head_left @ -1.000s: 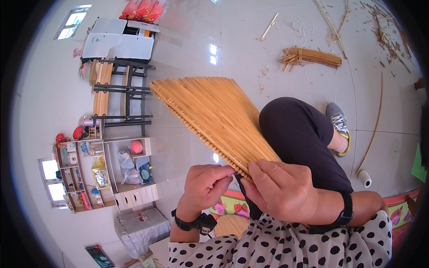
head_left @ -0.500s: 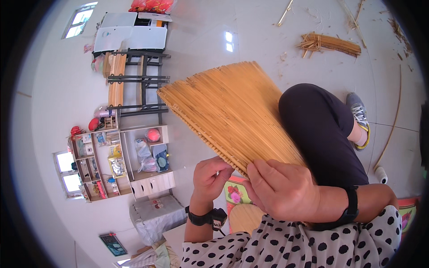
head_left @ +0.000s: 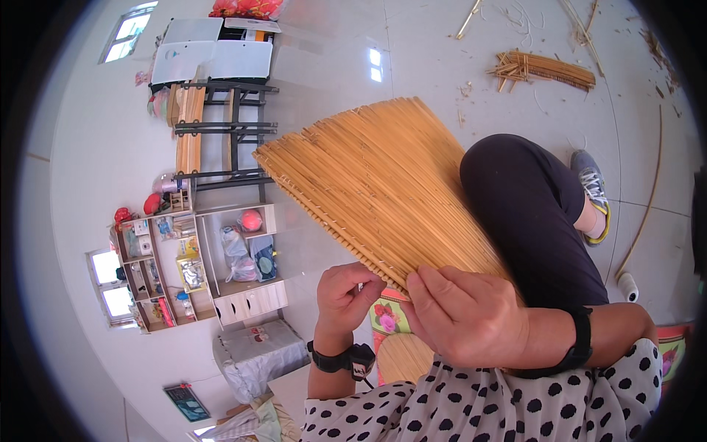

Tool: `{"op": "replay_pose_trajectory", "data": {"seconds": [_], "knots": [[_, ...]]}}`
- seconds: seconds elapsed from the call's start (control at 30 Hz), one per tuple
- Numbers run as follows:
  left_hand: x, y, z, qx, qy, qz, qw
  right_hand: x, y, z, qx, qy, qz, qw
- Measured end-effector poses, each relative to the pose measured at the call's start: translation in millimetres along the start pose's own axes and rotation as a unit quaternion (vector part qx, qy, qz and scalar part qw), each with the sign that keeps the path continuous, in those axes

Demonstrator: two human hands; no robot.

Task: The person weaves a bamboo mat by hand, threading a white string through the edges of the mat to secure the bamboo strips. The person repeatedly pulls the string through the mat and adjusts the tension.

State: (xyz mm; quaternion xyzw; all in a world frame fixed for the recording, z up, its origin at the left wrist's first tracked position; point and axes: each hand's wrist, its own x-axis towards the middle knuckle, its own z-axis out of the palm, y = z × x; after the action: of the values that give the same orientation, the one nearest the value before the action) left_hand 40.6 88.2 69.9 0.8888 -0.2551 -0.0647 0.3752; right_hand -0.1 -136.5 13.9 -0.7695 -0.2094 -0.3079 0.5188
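"What's changing over there?"

"Just a little bit! The fan of sticks (head_left: 383, 177) is tipping, and its far corner is sliding a tiny way left. Both hands are staying by the near end of its bumpy edge (head_left: 324, 222)."

"What is that telling you about the work?"

"I'm guessing the person is going slowly and caring for one small spot, because the hands aren't moving along the edge."

"What is the right hand (head_left: 471, 317) doing?"

"It's pinching the near end of the fan. Its fingers are pressing in close, with just the sticks between."

"And the left hand (head_left: 345, 298)?"

"It's curling up, with its thumb and pointing finger coming close together by the edge. The tips are hiding, so I can't tell if it's holding anything."

"Where is the fan sitting?"

"It isn't sitting! The person is holding it up in front, over the floor (head_left: 324, 88), and it's spreading out wide, away from the hands. One long side is running by the dark knee (head_left: 508, 177). I can't tell if they're touching."

"Is it looking different from a second ago?"

"Yes! More of its flat side is showing, and the far end is looking wider. The bundle of sticks (head_left: 549, 68) and the white spool (head_left: 627, 287) are showing more to the right, but I'm thinking that's only the person's head turning."
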Motion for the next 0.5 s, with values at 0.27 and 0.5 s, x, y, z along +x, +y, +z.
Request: {"op": "replay_pose_trajectory", "data": {"seconds": [0.27, 0.5], "knots": [[4.5, 14.3, 6.6, 0.031, 0.011, 0.015, 0.999, -2.1, 1.2, -2.0, -0.014, 0.003, -0.009, 1.000], [27.6, 17.2, 16.4, 0.050, -0.001, 0.098, 0.994, 2.3, 5.5, -14.5, -0.022, -0.005, 0.019, 1.000]]}}
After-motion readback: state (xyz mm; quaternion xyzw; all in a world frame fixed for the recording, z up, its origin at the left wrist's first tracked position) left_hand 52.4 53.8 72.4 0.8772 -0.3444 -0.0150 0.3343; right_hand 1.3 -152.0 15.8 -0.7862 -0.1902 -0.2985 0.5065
